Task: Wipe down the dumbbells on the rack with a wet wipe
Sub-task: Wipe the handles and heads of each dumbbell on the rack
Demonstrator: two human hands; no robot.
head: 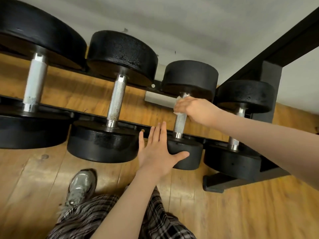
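Several black dumbbells with knurled silver handles lie side by side on a black rack (266, 78). My right hand (193, 107) grips the upper part of the third dumbbell's handle (180, 124), with a white wet wipe (177, 105) wrapped between my fingers and the metal. My left hand (158, 149) has straight fingers, and its thumb rests against the near weight head (188, 156) of that same dumbbell. To the left lie a larger dumbbell (117, 99) and the largest one (34, 80). A smaller dumbbell (240, 125) lies at the right end.
The rack stands on a wooden plank floor (241, 213) against a white wall (172, 23). Its black foot (214, 185) juts out at the lower right. My grey shoe (81, 187) and plaid trousers (96, 219) are below the hands.
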